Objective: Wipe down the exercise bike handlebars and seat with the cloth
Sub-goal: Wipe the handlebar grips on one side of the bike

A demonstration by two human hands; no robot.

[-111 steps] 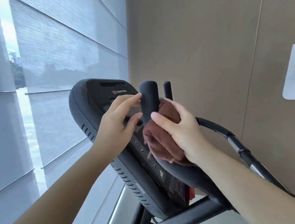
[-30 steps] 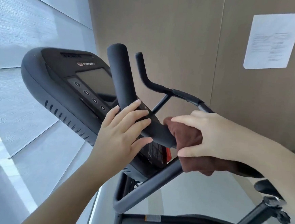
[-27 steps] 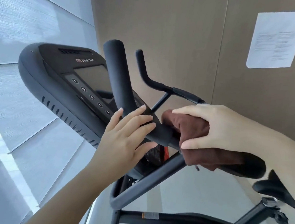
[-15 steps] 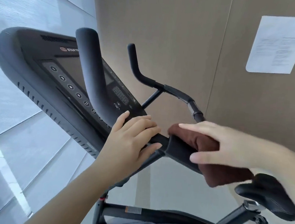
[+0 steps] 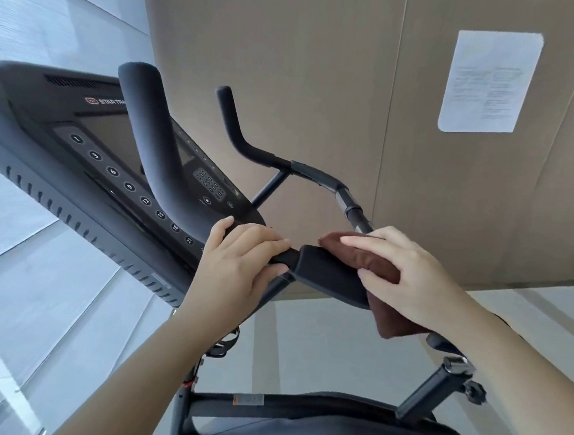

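Looks to be midway through the handlebar part of the job, with the seat not yet reached. Holds the brown cloth [image 5: 383, 264] in the right hand [image 5: 408, 278], fingers and thumb curled round it, and presses it onto the flat padded stretch of the near handlebar [image 5: 326, 272], at the end nearest the seat. Steadies the same bar with the left hand [image 5: 237, 265], bare fingers wrapped over it and thumb under, just below the upright horn [image 5: 147, 144], close to the cloth but apart from it. Next move probably calls for drawing the cloth along the rest of this bar, lifting the left hand off the patch it covers, then crossing to the far handlebar [image 5: 250, 145]. After that, down to the seat [image 5: 440, 344], mostly hidden under the right forearm, with only a dark sliver showing above the seat post [image 5: 431, 390]. Reads STAR TRAC beside a small red logo at the top of the console [image 5: 59, 172]. Along its lower edge, round keys marked 3, 6, 9, 12, 15, 18 and 21. Cannot make out the small keypad, the printed sheet [image 5: 488, 82] on the wall, or the sticker [image 5: 247, 399] on the frame.
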